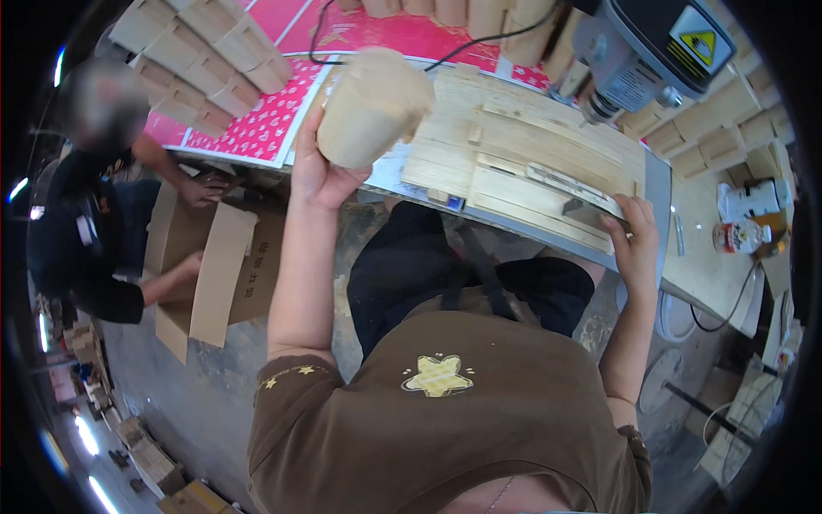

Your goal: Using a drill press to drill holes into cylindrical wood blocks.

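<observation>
My left hand (318,171) is raised and grips a pale, rounded wooden block (373,104) above the left end of the workbench. My right hand (634,233) rests at the bench's near edge, fingers curled over a thin wooden strip (572,184) lying on the light wooden jig board (514,146). A drill press head (646,51) with a yellow warning label hangs over the board's far right corner.
Stacks of pale wooden blocks (205,51) lie on a red patterned sheet at the far left and more at the right (728,128). Another person in dark clothes handles a cardboard box (218,265) on the left. A small bottle (741,236) stands at the right.
</observation>
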Tool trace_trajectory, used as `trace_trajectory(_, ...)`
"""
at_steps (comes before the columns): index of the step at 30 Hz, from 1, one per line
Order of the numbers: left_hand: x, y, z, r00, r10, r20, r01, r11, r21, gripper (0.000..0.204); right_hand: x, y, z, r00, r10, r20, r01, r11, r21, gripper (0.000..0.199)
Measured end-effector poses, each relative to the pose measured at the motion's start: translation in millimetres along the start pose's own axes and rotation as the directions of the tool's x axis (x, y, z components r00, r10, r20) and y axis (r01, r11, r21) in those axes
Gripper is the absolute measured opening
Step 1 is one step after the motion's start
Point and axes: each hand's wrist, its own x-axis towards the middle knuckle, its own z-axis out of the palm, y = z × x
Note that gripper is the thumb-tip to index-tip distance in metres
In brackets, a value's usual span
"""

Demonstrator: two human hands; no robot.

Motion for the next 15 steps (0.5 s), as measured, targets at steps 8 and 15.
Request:
trace_trajectory(8, -16, 43, -13, 0.957, 0.235, 0.17, -0.213, 0.967, -0.138, 0.041, -3, 4, 1, 1.0, -0.029, 0.001, 0.029, 0.999, -0.041, 0.028)
trace_trajectory(15, -63, 142, 46, 0.651, 0.754, 0.085, -0.374, 0.221, 0.901, 0.028, -6, -1, -3, 1.0, -0.016, 0.017, 0.017, 0.998, -0.058, 0.027)
